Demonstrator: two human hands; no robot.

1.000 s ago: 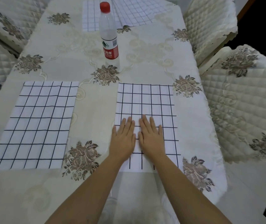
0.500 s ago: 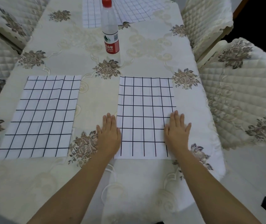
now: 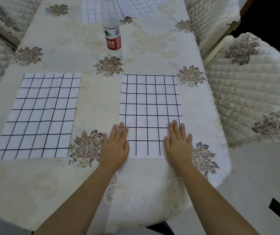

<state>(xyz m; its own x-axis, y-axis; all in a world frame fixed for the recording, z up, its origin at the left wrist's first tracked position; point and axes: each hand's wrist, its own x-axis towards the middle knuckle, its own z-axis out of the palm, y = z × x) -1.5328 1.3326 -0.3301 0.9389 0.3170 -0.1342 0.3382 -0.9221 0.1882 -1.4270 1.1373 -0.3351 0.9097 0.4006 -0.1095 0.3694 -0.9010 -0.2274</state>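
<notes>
I note left hand [image 3: 115, 147] and right hand [image 3: 178, 145] flat, fingers straight and together, pressing the checked cloth's [image 3: 150, 106] near corners

Left hand [image 3: 114, 146]: palm down, flat. Fingers [image 3: 121, 131] straight, held close together, pointing away from the body. Wrist in line with the left forearm [image 3: 78, 197], which is bare and comes up from the lower left.

Right hand [image 3: 178, 145]: palm down, flat, slightly blurred. Fingers [image 3: 174, 128] straight, the little finger spread a bit outward. Right forearm [image 3: 208, 197] bare, coming up from the lower right.

Hands level with each other, side by side, apart. Neither holds anything.
</notes>
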